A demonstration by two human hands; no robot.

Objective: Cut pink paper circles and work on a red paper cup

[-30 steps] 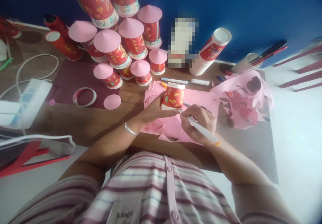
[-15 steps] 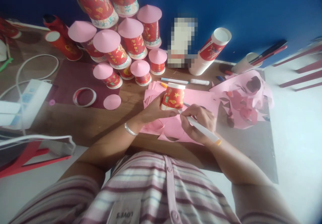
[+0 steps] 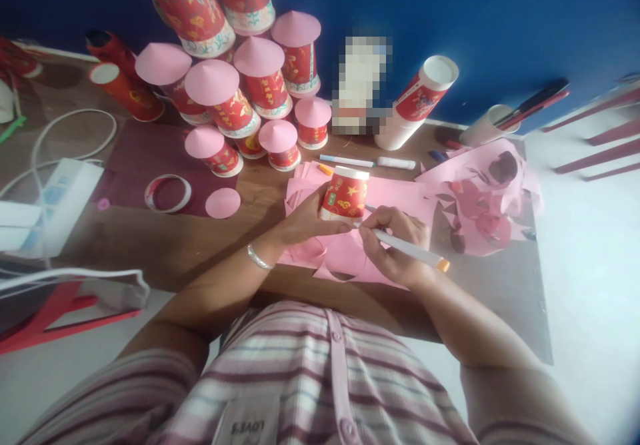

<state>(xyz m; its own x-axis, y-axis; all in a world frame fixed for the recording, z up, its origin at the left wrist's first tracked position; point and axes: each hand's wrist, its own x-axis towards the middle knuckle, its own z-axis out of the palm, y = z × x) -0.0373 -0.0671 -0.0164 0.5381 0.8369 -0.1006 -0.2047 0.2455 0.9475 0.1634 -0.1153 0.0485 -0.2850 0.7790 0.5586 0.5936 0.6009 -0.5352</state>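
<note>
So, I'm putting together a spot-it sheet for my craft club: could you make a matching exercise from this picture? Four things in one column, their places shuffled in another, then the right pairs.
Things:
1. Red patterned paper cup
2. White marker with an orange end
3. Pink paper disc
4. Silver bracelet

Places:
A. Held in the right hand
B. Around the left wrist
C. Held in the left hand
D. Flat, at a corner of the maroon sheet

Pairs: 1-C, 2-A, 3-D, 4-B
</note>
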